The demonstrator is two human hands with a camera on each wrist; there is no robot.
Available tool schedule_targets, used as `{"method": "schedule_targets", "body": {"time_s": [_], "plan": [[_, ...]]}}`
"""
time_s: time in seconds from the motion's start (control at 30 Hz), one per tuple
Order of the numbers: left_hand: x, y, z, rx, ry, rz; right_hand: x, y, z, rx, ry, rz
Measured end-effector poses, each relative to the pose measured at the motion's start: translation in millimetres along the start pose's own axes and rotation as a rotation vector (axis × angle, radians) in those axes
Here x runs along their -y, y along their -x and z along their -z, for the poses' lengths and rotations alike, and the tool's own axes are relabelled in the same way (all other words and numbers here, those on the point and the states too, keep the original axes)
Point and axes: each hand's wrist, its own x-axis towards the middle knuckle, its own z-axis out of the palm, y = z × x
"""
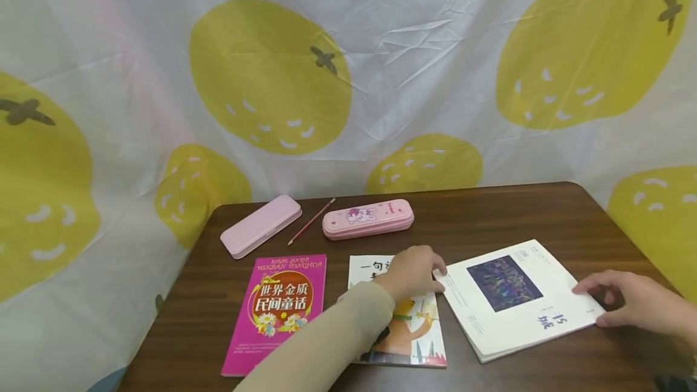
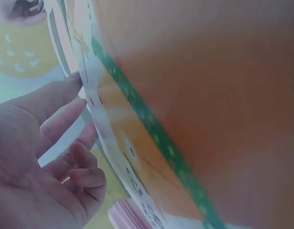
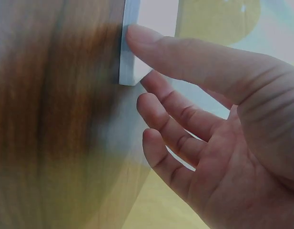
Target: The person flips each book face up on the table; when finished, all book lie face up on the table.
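A white book (image 1: 512,325) with a dark picture on its cover lies tilted at the right of the table, between the two hands. My left hand (image 1: 411,271) reaches over a children's book (image 1: 425,337), its fingertips at the white book's left corner. In the left wrist view, the fingers (image 2: 61,95) are fairly straight, beside page edges; the children's book fills most of that view. My right hand (image 1: 631,301) holds the white book's right end, index finger on the cover. The right wrist view shows the thumb (image 3: 151,43) on the book's edge, other fingers loosely bent.
A magenta book (image 1: 245,343) lies left of the children's book. Behind stand a plain pink pencil case (image 1: 261,225), a pencil (image 1: 311,221) and a pink case with a rabbit picture (image 1: 370,219). A fruit-patterned cloth (image 1: 403,77) hangs behind the brown table (image 1: 468,216).
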Motion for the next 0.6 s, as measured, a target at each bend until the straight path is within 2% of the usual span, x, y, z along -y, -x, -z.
{"method": "schedule_targets", "body": {"time_s": [0.13,0.33,0.5,0.6], "plan": [[-3.8,6.3,0.2,0.024,-0.022,-0.01,-4.9,-9.7,4.8,0.033,0.015,-0.032],[-7.6,13.4,-3.1,0.041,0.056,-0.031,-13.4,-22.4,11.0,0.042,-0.006,-0.02],[-12.6,21.9,-6.8,0.062,0.138,-0.069,-22.6,-29.5,7.2,-0.019,-0.102,0.085],[-16.0,27.8,-9.1,0.086,0.19,-0.103,-24.6,-34.3,4.8,-0.036,-0.115,0.093]]}}
